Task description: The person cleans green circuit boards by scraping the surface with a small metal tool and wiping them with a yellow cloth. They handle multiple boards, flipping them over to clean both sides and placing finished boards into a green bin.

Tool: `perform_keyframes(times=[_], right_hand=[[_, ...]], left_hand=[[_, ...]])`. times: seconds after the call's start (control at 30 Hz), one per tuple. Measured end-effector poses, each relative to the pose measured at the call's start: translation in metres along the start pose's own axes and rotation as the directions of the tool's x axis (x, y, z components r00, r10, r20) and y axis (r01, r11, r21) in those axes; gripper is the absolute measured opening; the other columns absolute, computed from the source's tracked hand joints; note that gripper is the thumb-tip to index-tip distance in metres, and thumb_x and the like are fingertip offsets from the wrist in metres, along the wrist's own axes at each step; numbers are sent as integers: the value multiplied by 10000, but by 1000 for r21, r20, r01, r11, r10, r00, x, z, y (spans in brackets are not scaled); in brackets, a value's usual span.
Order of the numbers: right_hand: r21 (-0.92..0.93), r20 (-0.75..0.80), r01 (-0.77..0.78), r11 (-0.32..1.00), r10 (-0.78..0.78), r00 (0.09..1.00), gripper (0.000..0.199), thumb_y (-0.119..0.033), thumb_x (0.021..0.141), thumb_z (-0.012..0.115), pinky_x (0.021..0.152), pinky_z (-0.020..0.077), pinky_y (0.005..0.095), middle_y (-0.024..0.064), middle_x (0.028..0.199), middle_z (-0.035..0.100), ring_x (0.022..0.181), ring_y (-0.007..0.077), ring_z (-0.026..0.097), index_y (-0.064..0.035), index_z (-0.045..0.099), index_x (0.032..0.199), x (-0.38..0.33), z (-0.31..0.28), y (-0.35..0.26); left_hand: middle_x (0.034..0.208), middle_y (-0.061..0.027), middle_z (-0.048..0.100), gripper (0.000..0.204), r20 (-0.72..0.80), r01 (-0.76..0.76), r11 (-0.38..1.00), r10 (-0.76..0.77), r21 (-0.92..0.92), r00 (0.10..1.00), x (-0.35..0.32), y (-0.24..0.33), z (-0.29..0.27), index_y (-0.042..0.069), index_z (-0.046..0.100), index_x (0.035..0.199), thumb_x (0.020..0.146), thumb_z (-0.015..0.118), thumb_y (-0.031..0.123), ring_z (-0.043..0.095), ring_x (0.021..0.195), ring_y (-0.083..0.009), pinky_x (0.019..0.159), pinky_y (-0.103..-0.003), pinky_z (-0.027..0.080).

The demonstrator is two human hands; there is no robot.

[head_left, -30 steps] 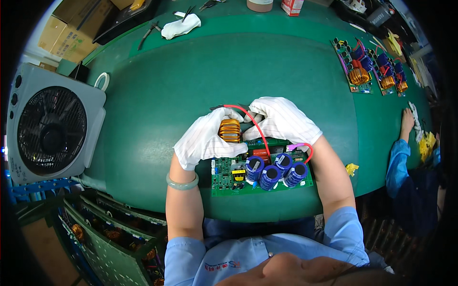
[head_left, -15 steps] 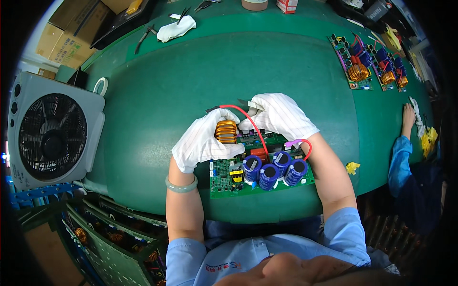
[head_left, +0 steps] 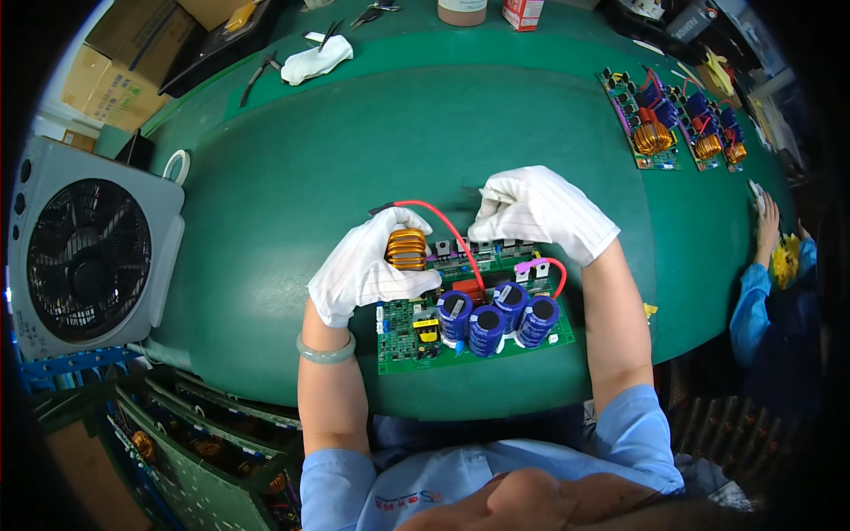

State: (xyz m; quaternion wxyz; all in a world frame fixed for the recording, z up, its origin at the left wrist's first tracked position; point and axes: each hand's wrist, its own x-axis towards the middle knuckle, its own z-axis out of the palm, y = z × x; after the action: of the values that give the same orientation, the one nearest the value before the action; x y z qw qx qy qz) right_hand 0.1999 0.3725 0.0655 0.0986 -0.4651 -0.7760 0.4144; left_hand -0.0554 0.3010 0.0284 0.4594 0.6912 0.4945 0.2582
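Observation:
A green circuit board (head_left: pixel 407 352) lies flat on the bench in front of me. Four blue capacitors, told as several blue capacitors (head_left: pixel 486 331), stand along its near side, beside a small yellow-taped transformer (head_left: pixel 427 331). My left hand (head_left: pixel 352 270), in a white glove, is closed around a copper-wound coil (head_left: pixel 406 250) at the board's left end. A red wire (head_left: pixel 447 226) arches over the board from near that hand. Above the far edge, my gloved right hand (head_left: pixel 540 211) has its fingers curled together; a thin dark tip pokes out, too blurred to name. Upright metal-tabbed transistors (head_left: pixel 461 247) line that edge.
Similar boards (head_left: pixel 653 137) stand at the far right, near another person's hand (head_left: pixel 768 226). A grey fan (head_left: pixel 97 252) is on the left. Pliers (head_left: pixel 258 78) and a white cloth (head_left: pixel 317 62) lie at the back. Racked boards (head_left: pixel 212 451) sit below left.
My right hand has lifted away from the coil toward the right, uncovering the transistors along the far edge. My left hand keeps its hold. The other person's hands have shifted.

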Motion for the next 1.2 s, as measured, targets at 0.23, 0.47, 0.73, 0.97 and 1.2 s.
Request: perform_keyframes(times=[0.23, 0.47, 0.73, 0.97, 1.2], right_hand=[[-233, 38, 95, 968, -88, 995, 389, -394, 717, 828, 620, 487, 407, 123, 734, 674, 702, 325, 640, -55, 651, 784, 5, 4, 12], [-303, -32, 111, 946, -127, 991, 479, -480, 751, 782, 651, 462, 469, 195, 742, 622, 743, 405, 601, -24, 639, 781, 14, 14, 38], [44, -155, -101, 994, 106, 982, 409, -370, 797, 809, 594, 462, 328, 88, 717, 645, 637, 176, 583, -7, 630, 744, -20, -7, 21], [331, -248, -18, 944, 106, 963, 548, -351, 743, 857, 587, 454, 341, 98, 728, 658, 624, 194, 587, -30, 429, 630, -38, 9, 50], [-74, -232, 37, 997, -53, 971, 515, -375, 745, 848, 551, 432, 348, 103, 708, 634, 607, 212, 553, -28, 478, 656, -27, 11, 48]], left_hand=[[928, -114, 663, 584, -46, 0, 1000, 0, -12, 999, -1, -1, 3, 51, 585, 1076, 635, 865, 310, 657, 817, -261, 765, -366, 539], [919, -104, 667, 552, -23, 47, 999, -47, -5, 999, 0, 2, 2, 48, 573, 1079, 639, 847, 238, 657, 825, -231, 772, -351, 544], [905, -83, 670, 490, -7, -32, 998, 32, 50, 999, 2, -3, -1, 24, 552, 1065, 656, 813, 90, 660, 829, -172, 767, -326, 557], [900, -94, 661, 467, -15, -105, 994, 105, 30, 994, 4, -2, 1, 30, 544, 1081, 688, 790, 78, 655, 810, -187, 745, -340, 547], [908, -119, 676, 529, -14, -21, 1000, 21, 3, 1000, 1, 3, 0, 71, 555, 1098, 670, 842, 189, 696, 814, -278, 749, -376, 551]])
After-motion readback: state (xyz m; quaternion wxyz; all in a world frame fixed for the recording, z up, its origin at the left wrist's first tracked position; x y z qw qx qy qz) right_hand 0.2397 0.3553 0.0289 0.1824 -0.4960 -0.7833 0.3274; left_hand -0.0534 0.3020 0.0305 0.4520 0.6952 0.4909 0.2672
